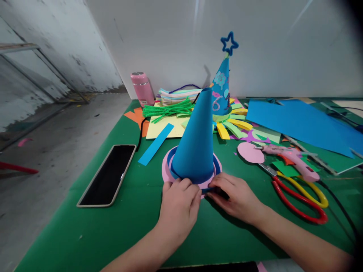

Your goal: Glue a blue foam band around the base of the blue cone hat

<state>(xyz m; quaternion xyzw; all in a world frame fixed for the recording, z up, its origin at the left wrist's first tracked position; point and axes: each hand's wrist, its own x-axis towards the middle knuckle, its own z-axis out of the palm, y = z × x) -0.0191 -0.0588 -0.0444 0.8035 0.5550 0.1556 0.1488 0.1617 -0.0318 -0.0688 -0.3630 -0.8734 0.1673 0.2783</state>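
The blue cone (195, 139) is stood upright on the worktop (127, 234), with its wide end down and its narrow tip up. The base of the blue cone is surrounded by a blue paper band (217, 165), and a pink paper piece (166, 172) is seen beneath, extending outward around the blue cone.

The left hand (178, 206) is placed at the near side of the blue cone, with its fingers bent over the near edge of the band; whether the fingers are closed on the paper cannot be told. The right hand (238, 196) is positioned at the near right of the blue cone, where a section of the blue paper band is clamped between thumb and fingers.

To the left of the blue cone, a loose blue strip (155, 144) and a phone (107, 175) with a dark screen are laid flat. Behind the blue cone, green pipe cleaners (170, 109), a pink bottle (142, 89) and a decorated cone hat (221, 85) topped by a blue star (229, 44) are located. To the right of the blue cone, a pink paper oval (251, 152), a pink glue gun (296, 158) and scissors (286, 202) with red and yellow handles are placed; a blue sheet (297, 122) is spread farther back.
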